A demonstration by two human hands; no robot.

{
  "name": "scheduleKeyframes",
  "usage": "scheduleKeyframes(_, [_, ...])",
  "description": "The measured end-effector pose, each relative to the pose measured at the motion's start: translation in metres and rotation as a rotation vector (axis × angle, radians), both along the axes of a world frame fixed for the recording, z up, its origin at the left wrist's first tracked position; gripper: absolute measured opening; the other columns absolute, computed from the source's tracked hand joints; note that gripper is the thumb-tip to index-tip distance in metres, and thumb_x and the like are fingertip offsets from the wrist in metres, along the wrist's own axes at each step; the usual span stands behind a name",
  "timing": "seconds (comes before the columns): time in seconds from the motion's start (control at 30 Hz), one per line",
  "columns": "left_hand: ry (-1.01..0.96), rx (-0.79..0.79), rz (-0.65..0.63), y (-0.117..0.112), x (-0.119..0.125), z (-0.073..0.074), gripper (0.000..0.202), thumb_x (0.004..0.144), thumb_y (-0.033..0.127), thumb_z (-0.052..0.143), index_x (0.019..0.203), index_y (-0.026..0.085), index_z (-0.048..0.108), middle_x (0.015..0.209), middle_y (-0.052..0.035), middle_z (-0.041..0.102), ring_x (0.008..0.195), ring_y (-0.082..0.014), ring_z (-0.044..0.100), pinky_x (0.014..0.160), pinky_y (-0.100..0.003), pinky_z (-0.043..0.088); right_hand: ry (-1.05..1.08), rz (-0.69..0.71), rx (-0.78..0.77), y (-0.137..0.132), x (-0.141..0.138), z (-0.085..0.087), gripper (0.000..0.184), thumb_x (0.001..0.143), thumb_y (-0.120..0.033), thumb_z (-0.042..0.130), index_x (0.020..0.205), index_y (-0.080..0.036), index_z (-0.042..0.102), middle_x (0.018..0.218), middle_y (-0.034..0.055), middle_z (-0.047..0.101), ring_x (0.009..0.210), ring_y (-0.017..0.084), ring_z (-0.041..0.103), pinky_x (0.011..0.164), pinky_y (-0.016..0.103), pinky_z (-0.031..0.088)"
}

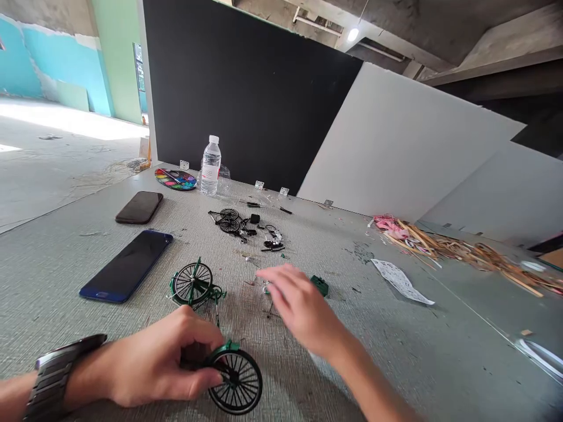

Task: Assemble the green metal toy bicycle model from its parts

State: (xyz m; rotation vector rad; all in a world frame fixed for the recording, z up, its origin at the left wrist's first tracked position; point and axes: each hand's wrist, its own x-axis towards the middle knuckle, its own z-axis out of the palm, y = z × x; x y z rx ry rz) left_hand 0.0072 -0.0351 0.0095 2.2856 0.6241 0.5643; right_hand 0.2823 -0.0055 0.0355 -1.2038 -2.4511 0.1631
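A small green model bicycle [211,328] lies on the grey table [396,351]. Its front wheel [192,283] points away from me and its rear wheel [236,381] is close to me. My left hand [162,360], with a dark watch on the wrist, is closed round the frame next to the rear wheel. My right hand [299,308] hovers blurred above the table with fingers stretched out, over small loose parts and beside a little green piece [320,285]. A second set of black bicycle parts [246,227] lies farther back.
Two phones [127,265] [139,207] lie at the left. A water bottle [210,166] and a paint palette [175,179] stand at the back. A paper sheet [401,280] and a heap of wooden sticks [457,249] are at the right. Black and white boards rise behind the table.
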Motion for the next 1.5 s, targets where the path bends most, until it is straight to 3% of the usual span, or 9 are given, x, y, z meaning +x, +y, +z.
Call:
scheduleKeyframes(0.1, [-0.01, -0.013, 0.042, -0.001, -0.001, -0.002, 0.045, 0.103, 0.057, 0.049, 0.077, 0.021, 0.056, 0.063, 0.0045, 0.044, 0.056, -0.0143, 0.035, 0.048, -0.023, 0.039, -0.077, -0.257, 0.034, 0.015, 0.027, 0.002, 0.032, 0.103, -0.016, 0.045, 0.127, -0.024, 0.065, 0.127, 0.0103, 0.073, 0.117, 0.027, 0.067, 0.102, 0.05, 0.052])
scheduleKeyframes(0.3, [-0.024, -0.016, 0.038, -0.001, 0.0, -0.002, 0.044, 0.102, 0.054, 0.052, 0.073, 0.021, 0.053, 0.061, 0.0055, 0.04, 0.055, -0.0139, 0.032, 0.046, -0.023, 0.036, -0.144, -0.296, -0.06, 0.025, 0.047, -0.005, 0.027, 0.094, -0.013, 0.059, 0.115, -0.026, 0.071, 0.102, 0.0046, 0.079, 0.089, 0.024, 0.075, 0.079, 0.04, 0.059])
scheduleKeyframes(0.5, [0.008, -0.041, 0.032, -0.001, 0.0, 0.002, 0.042, 0.102, 0.053, 0.053, 0.073, 0.021, 0.052, 0.063, 0.0049, 0.043, 0.057, -0.0141, 0.036, 0.05, -0.023, 0.039, -0.176, -0.363, -0.046, 0.028, 0.059, -0.008, 0.027, 0.098, -0.017, 0.056, 0.119, -0.025, 0.07, 0.121, 0.0097, 0.073, 0.113, 0.03, 0.068, 0.098, 0.049, 0.052])
scheduleKeyframes(0.73, [0.008, -0.045, 0.041, -0.001, 0.0, -0.001, 0.042, 0.101, 0.053, 0.053, 0.074, 0.022, 0.052, 0.064, 0.0045, 0.043, 0.057, -0.0146, 0.035, 0.05, -0.024, 0.038, -0.167, -0.354, -0.052, 0.031, 0.076, -0.014, 0.025, 0.096, -0.015, 0.058, 0.116, -0.024, 0.069, 0.114, 0.0081, 0.074, 0.103, 0.026, 0.072, 0.089, 0.041, 0.056])
scheduleKeyframes(0.93, [-0.007, -0.036, 0.03, -0.001, 0.0, -0.002, 0.042, 0.102, 0.053, 0.05, 0.075, 0.021, 0.053, 0.062, 0.0052, 0.042, 0.056, -0.0143, 0.034, 0.048, -0.023, 0.037, -0.095, -0.298, 0.074, 0.036, 0.035, -0.002, 0.016, 0.101, -0.019, 0.055, 0.108, -0.024, 0.069, 0.11, 0.0075, 0.075, 0.106, 0.028, 0.068, 0.094, 0.047, 0.052])
scheduleKeyframes(1.1, [-0.019, -0.048, 0.01, 0.0, 0.001, 0.004, 0.041, 0.103, 0.05, 0.049, 0.072, 0.022, 0.048, 0.06, 0.0067, 0.036, 0.055, -0.0139, 0.032, 0.045, -0.024, 0.031, -0.06, -0.168, 0.109, 0.062, -0.013, 0.011, 0.009, 0.098, -0.022, 0.065, 0.092, -0.027, 0.07, 0.092, -0.0008, 0.077, 0.087, 0.02, 0.069, 0.079, 0.032, 0.053])
scheduleKeyframes(1.23, [0.003, -0.119, -0.009, 0.001, 0.001, 0.006, 0.038, 0.099, 0.041, 0.054, 0.07, 0.023, 0.037, 0.061, 0.0073, 0.035, 0.056, -0.0132, 0.032, 0.049, -0.025, 0.028, 0.039, -0.311, 0.25, 0.069, -0.053, 0.018, 0.029, 0.108, -0.022, 0.039, 0.102, -0.022, 0.067, 0.1, 0.0094, 0.073, 0.096, 0.026, 0.064, 0.087, 0.041, 0.046])
scheduleKeyframes(1.33, [-0.006, -0.143, -0.031, 0.001, 0.001, 0.004, 0.036, 0.098, 0.039, 0.054, 0.071, 0.023, 0.037, 0.062, 0.0072, 0.036, 0.057, -0.013, 0.032, 0.051, -0.026, 0.028, 0.071, -0.321, 0.309, 0.066, -0.082, 0.014, 0.03, 0.109, -0.034, 0.039, 0.107, -0.022, 0.066, 0.105, 0.0109, 0.073, 0.106, 0.03, 0.06, 0.093, 0.046, 0.04])
scheduleKeyframes(1.5, [-0.006, -0.122, -0.018, 0.0, 0.0, 0.004, 0.04, 0.098, 0.042, 0.053, 0.07, 0.023, 0.032, 0.062, 0.008, 0.031, 0.056, -0.0126, 0.028, 0.049, -0.026, 0.025, 0.15, -0.244, 0.302, 0.072, -0.085, 0.005, 0.023, 0.107, -0.033, 0.046, 0.099, -0.024, 0.065, 0.093, 0.0057, 0.075, 0.095, 0.025, 0.063, 0.092, 0.041, 0.04])
